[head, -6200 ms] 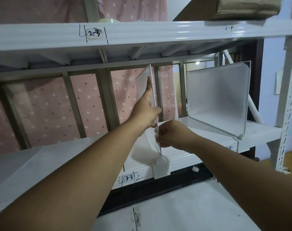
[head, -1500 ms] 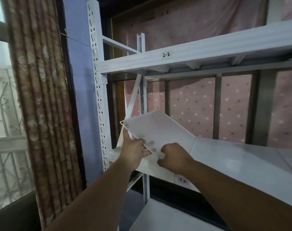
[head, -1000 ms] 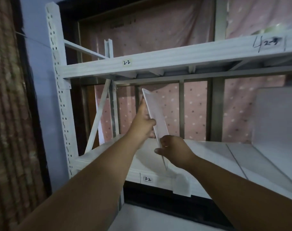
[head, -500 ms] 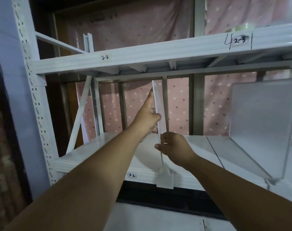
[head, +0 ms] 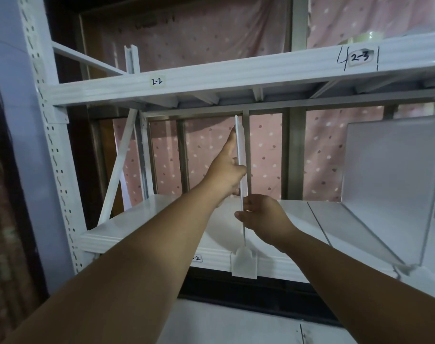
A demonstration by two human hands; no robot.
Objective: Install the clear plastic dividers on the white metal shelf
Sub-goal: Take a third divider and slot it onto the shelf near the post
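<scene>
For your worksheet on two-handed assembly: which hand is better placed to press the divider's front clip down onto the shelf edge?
Probably the right hand: it grips the divider low, just above the front clip. The left hand steadies it higher up.

We see a dim, bluish picture with soft focus. Wide-angle bending curves the frame edges, and our forearms blur below.
</scene>
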